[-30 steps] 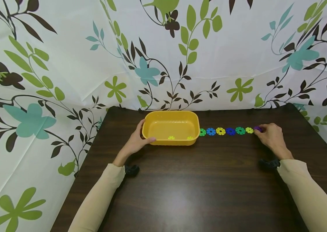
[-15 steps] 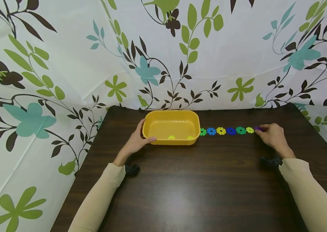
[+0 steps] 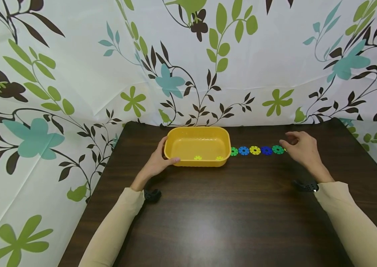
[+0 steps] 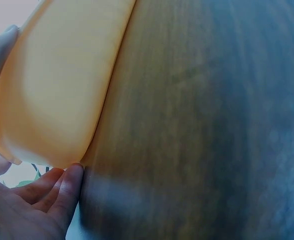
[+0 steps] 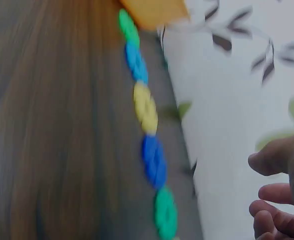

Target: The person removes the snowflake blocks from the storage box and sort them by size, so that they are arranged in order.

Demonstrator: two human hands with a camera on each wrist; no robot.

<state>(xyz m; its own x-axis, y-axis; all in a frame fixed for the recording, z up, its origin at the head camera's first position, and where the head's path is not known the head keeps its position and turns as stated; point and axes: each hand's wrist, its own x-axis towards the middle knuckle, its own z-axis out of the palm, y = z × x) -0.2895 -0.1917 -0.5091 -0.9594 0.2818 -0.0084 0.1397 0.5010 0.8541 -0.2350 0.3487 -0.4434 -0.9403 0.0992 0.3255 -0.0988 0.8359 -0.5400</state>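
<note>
My left hand (image 3: 156,161) grips the left end of a yellow plastic basin (image 3: 185,163), thumb over its front rim; the left wrist view shows fingers against the basin's end (image 4: 52,100). Two yellow-green pieces (image 3: 197,158) show low inside it. From its right side runs a row of flower-shaped discs: green (image 3: 234,151), light blue (image 3: 243,151), yellow (image 3: 255,150), dark blue (image 3: 266,150), green (image 3: 278,150). Over the row's right end hovers my right hand (image 3: 303,148), holding nothing, thumb and fingers apart. It hides the purple disc and most of a light yellow one.
The dark wood table (image 3: 208,207) stretches out in front of the basin and discs. Close behind its back edge hangs a white cloth (image 3: 182,44) with leaf and flower prints. Each wrist wears a black band (image 3: 152,195).
My right hand has let go of the purple disc at the row's right end, lifted, and shifted a little left and back. The left hand and basin stay put.
</note>
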